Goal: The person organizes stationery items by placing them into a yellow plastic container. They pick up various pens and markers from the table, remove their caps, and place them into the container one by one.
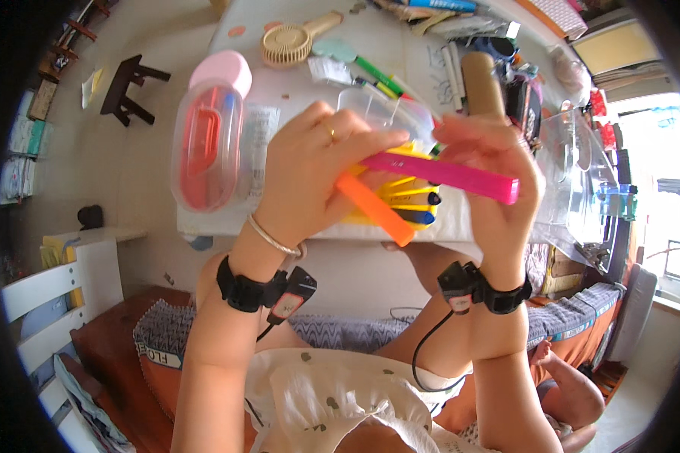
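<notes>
My left hand [311, 164], with a ring and bracelet, holds an orange marker [377, 210] and the left end of a magenta marker [447, 174]. The two markers spread apart from its fingers. Behind the magenta marker is my right hand [493, 158], its fingers curled; whether it grips the marker cannot be told. Below both hands lies a yellow tray [368, 218] of markers, one a dark blue-capped marker [419, 217]. A clear plastic container [385, 110] stands just beyond, partly hidden by my left hand.
At the left stand a clear-lidded case with a red handle [207, 147] and a pink round box [222, 71]. Farther back are a beige handheld fan [288, 44], a green marker [379, 73] and a brown cylinder [481, 85]. Clear plastic bins [572, 164] stand right. Another person's leg [572, 390] shows lower right.
</notes>
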A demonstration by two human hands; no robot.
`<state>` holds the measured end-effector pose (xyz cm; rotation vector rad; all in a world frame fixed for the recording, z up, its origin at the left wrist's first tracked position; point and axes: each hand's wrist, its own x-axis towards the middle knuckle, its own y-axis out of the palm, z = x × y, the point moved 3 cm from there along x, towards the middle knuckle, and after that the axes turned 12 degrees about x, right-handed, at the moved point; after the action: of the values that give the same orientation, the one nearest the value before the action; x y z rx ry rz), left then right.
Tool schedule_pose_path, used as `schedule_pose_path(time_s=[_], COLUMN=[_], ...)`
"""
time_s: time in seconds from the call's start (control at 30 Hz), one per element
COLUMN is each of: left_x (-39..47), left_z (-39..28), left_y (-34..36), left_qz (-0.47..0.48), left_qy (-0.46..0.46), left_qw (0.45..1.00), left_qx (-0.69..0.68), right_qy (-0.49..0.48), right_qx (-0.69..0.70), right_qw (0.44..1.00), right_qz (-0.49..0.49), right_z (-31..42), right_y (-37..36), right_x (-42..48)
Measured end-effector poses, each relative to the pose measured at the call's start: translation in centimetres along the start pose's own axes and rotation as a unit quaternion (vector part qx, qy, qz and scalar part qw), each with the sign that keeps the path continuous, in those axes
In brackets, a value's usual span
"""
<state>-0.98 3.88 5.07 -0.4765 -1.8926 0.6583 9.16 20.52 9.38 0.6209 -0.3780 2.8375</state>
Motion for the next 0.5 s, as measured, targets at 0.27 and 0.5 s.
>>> schedule_pose_path(time_s=[0.27, 0.5], left_x=[0.0, -0.1], left_z=[-0.5, -0.2], left_y=[-0.4, -0.1], left_qz=[-0.003, -0.005], left_qy=[-0.014, -0.001], left_qw=[1.0, 1.0], left_qx=[0.015, 0.013], right_qy=[-0.032, -0.123], right_qx=[0.051, 0.059], right_qw=[0.998, 0.99], right_qz=[-0.012, 0.038], right_z=[1.3, 2.1], right_y=[0.8, 0.9], right_x=[0.7, 0.3])
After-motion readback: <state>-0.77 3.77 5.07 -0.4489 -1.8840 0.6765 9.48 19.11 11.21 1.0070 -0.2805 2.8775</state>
